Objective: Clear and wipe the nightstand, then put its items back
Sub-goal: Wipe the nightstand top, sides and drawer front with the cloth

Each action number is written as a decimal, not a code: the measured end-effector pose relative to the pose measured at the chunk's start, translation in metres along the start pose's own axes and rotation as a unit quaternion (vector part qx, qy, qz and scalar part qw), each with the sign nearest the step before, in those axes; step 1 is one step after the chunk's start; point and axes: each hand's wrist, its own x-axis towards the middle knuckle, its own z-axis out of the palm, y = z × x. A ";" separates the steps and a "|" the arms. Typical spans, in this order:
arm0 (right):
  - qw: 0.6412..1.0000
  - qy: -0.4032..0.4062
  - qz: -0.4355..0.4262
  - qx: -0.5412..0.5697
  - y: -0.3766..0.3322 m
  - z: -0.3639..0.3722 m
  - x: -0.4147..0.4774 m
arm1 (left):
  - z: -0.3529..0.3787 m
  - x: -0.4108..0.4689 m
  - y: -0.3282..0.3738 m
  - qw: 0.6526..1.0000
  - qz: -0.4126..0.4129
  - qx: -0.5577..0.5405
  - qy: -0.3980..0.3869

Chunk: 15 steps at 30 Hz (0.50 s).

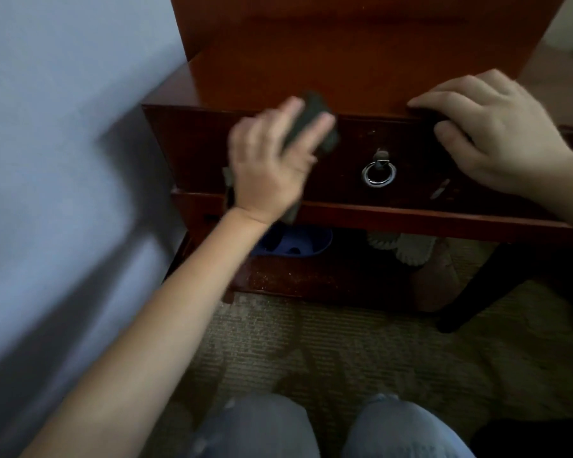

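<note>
Head view: left hand [266,173] is gripping a motion-blurred dark cloth [313,119] against the glossy reddish nightstand [344,77]; right hand [497,133] is clutching its front edge.

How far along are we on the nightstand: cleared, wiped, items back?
Cleared, it seems: the visible top of the reddish-brown wooden nightstand carries nothing. Wiping is in hand: the left hand holds a dark grey cloth against the drawer front, while the right hand grips the top's front edge. Left: putting the items back; none stand on the top yet.
</note>
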 end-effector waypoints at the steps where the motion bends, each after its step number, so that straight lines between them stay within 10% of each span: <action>1: 1.000 0.000 0.002 0.002 0.001 0.000 0.000 | -0.005 0.000 -0.023 0.999 -0.038 0.006 0.013; 6: 0.999 -0.019 -0.005 0.025 0.003 -0.004 0.000 | -0.016 0.003 -0.068 0.996 -0.077 0.025 0.041; 15: 0.996 0.015 0.078 -0.031 0.032 -0.017 -0.042 | 0.006 0.048 0.054 0.998 0.008 -0.059 -0.025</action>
